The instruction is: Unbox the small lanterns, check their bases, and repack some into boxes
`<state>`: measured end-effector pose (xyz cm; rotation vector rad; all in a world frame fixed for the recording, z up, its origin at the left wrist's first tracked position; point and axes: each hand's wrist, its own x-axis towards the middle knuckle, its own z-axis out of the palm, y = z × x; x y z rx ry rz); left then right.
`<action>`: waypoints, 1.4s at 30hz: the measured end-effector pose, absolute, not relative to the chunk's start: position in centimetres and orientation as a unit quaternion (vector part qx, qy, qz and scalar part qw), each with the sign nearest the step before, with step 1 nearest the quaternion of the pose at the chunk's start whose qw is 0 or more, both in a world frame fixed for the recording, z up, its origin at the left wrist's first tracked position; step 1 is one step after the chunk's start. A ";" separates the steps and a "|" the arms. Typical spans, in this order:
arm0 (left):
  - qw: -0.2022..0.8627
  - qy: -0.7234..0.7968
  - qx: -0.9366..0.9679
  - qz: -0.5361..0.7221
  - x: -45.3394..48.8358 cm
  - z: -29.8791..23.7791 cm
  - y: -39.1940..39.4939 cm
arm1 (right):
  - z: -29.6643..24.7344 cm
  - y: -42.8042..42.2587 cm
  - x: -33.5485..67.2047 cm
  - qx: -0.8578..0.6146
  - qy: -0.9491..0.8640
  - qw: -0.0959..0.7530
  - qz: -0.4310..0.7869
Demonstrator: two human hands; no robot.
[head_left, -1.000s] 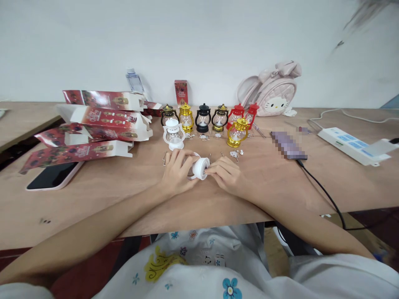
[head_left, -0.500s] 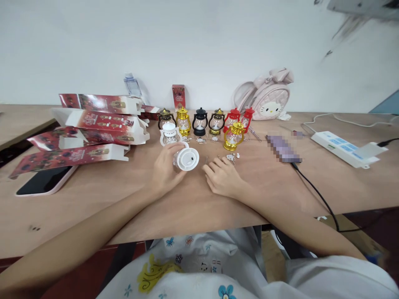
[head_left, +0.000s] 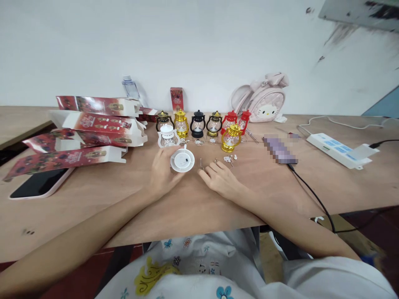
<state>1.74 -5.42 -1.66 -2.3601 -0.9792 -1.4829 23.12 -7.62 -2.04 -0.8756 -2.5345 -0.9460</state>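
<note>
My left hand (head_left: 163, 170) grips a small white toy lantern (head_left: 182, 160), tipped so its round base faces me. My right hand (head_left: 218, 179) lies on the wooden table (head_left: 93, 199) just right of it, fingers spread and holding nothing, its fingertips near a few small metal parts (head_left: 229, 158). Another white lantern (head_left: 167, 136) stands upright just behind my left hand.
A row of mini lanterns stands behind: bronze, gold (head_left: 181, 123), black (head_left: 198, 123), red (head_left: 230, 118), plus a gold one (head_left: 231, 138) in front. Red-and-white boxes (head_left: 93, 128) pile at left above a phone (head_left: 37, 183). A pink bag (head_left: 260, 101), power strip (head_left: 339, 149) and black cable (head_left: 311, 195) lie right.
My right hand has let go of the white lantern and come down flat on the table. My left hand has turned the lantern so its base faces me.
</note>
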 end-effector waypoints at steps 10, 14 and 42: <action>-0.193 -0.400 -0.658 -0.608 2.4 -2.1 -4.2 | -1.7 -6.3 24.2 -0.404 -0.793 0.451 -0.066; -0.292 -0.420 -0.605 -0.610 2.7 -2.3 -3.8 | -1.5 -5.3 25.0 -0.482 -0.708 0.505 0.111; -0.534 -0.387 -0.542 -0.521 3.4 -2.5 -5.0 | -2.2 -4.6 24.5 -0.499 -0.594 0.470 0.421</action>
